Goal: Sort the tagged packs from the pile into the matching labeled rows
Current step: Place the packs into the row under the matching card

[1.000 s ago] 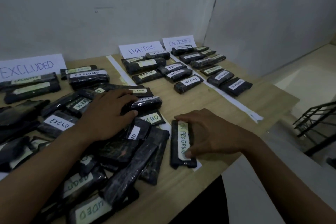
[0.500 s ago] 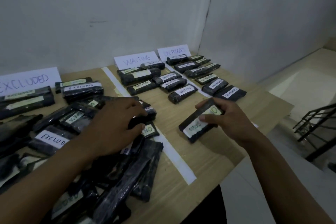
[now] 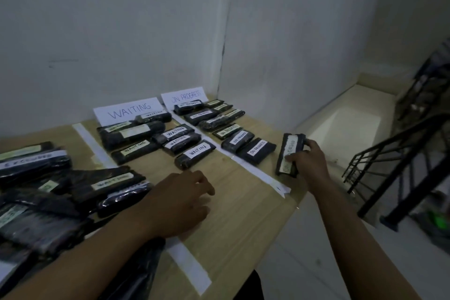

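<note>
My right hand point(image 3: 307, 162) grips a black pack tagged ON PROGRESS point(image 3: 289, 153) at the near right end of the ON PROGRESS row point(image 3: 233, 129), close to the table's right edge. My left hand point(image 3: 181, 200) hovers over bare table with loosely curled fingers and holds nothing, just right of the pile of packs point(image 3: 73, 197). The WAITING row point(image 3: 158, 141) lies left of a white tape strip point(image 3: 246, 168). Paper signs read WAITING point(image 3: 129, 111) and ON PROGRESS point(image 3: 186, 96). Packs tagged EXCLUDED point(image 3: 31, 163) lie at far left.
The wooden table point(image 3: 243, 226) ends at a right edge near my right hand. Another tape strip point(image 3: 97, 151) runs between the pile side and the WAITING row. White walls meet in a corner behind. A black stair railing point(image 3: 394, 165) stands at right.
My right hand carried the ON PROGRESS pack from the table's near part to the right end of its row. My left hand lifted off the pile and moved right.
</note>
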`<action>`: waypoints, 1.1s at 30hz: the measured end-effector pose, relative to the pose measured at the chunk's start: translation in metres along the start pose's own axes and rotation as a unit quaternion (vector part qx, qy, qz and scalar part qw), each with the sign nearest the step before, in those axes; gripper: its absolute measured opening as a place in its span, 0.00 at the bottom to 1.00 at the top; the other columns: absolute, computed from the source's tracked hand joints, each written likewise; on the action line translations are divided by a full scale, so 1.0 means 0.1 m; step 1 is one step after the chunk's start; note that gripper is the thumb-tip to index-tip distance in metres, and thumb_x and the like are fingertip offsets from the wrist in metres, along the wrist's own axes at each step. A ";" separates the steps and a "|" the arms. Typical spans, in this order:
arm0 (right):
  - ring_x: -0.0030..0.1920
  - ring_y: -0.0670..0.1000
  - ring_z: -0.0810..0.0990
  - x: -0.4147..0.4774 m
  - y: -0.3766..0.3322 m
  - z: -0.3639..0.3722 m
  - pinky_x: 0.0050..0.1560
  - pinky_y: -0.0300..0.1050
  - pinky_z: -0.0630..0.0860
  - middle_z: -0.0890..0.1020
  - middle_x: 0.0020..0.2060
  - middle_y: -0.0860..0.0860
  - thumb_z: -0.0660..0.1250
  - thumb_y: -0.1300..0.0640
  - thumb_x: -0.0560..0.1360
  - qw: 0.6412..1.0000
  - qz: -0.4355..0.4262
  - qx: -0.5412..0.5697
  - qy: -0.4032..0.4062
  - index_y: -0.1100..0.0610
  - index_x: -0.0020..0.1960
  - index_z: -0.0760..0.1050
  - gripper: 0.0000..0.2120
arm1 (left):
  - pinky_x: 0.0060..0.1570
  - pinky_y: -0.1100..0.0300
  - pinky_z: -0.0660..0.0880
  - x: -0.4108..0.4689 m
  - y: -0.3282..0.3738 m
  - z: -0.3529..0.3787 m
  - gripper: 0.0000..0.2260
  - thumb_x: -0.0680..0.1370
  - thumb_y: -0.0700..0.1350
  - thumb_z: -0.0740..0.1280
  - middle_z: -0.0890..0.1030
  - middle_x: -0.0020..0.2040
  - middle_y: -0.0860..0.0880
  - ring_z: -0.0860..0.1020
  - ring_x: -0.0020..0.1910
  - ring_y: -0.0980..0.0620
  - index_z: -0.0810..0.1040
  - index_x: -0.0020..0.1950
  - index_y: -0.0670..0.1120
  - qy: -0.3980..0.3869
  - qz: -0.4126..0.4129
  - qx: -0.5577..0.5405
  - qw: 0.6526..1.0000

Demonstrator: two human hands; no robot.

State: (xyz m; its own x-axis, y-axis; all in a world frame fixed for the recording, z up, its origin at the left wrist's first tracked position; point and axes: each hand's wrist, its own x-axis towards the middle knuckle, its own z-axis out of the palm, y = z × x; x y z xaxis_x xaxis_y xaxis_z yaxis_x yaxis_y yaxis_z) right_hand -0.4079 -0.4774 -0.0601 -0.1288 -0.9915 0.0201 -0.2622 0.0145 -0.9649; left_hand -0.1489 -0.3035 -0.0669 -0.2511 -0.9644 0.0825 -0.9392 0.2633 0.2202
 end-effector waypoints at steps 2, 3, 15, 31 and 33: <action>0.60 0.58 0.76 0.09 0.08 0.03 0.57 0.52 0.76 0.74 0.66 0.56 0.71 0.64 0.71 0.998 -0.008 -0.059 0.007 0.47 0.75 0.58 0.39 | 0.55 0.64 0.63 -0.02 -0.04 0.05 0.20 0.78 0.59 0.56 0.68 0.66 0.58 0.69 0.61 0.57 0.69 0.68 0.57 -0.012 0.000 0.007 1.000; 0.64 0.58 0.73 0.11 0.11 0.04 0.60 0.51 0.73 0.71 0.69 0.55 0.72 0.61 0.71 0.995 -0.013 -0.094 0.010 0.46 0.77 0.55 0.41 | 0.55 0.63 0.64 -0.04 -0.08 0.08 0.23 0.76 0.62 0.52 0.69 0.66 0.58 0.69 0.60 0.58 0.69 0.68 0.57 -0.023 -0.002 0.013 1.000; 0.50 0.53 0.80 0.14 0.45 0.11 0.44 0.43 0.70 0.83 0.49 0.49 0.66 0.37 0.70 0.927 -0.132 -0.351 -0.004 0.51 0.56 0.75 0.22 | 0.59 0.60 0.68 -0.16 -0.20 0.20 0.32 0.68 0.65 0.44 0.67 0.66 0.59 0.67 0.60 0.60 0.68 0.68 0.58 -0.031 0.000 0.004 1.000; 0.35 0.45 0.78 -1.24 0.12 0.62 0.38 0.39 0.75 0.80 0.32 0.48 0.72 0.48 0.72 0.900 -0.281 -0.212 -0.257 0.48 0.48 0.80 0.07 | 0.56 0.69 0.69 -0.74 -0.36 -0.19 0.14 0.77 0.57 0.65 0.72 0.57 0.66 0.71 0.56 0.68 0.72 0.63 0.62 0.044 -0.050 -0.077 0.995; 0.36 0.45 0.79 -1.47 0.07 0.76 0.39 0.40 0.76 0.81 0.34 0.48 0.72 0.50 0.72 0.877 -0.294 -0.179 -0.336 0.49 0.48 0.81 0.06 | 0.58 0.67 0.69 -0.98 -0.43 -0.25 0.14 0.77 0.60 0.62 0.73 0.59 0.67 0.70 0.57 0.68 0.73 0.62 0.62 0.053 -0.071 -0.067 0.994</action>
State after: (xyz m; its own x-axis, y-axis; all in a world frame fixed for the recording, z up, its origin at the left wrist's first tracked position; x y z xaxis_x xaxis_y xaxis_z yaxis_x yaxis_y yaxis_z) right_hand -0.3179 -0.3415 -0.0899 0.6900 -0.6921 0.2119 -0.3933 -0.6042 -0.6930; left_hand -0.0779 -0.2199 -0.0598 -0.0864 -0.9862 0.1415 -0.9220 0.1330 0.3636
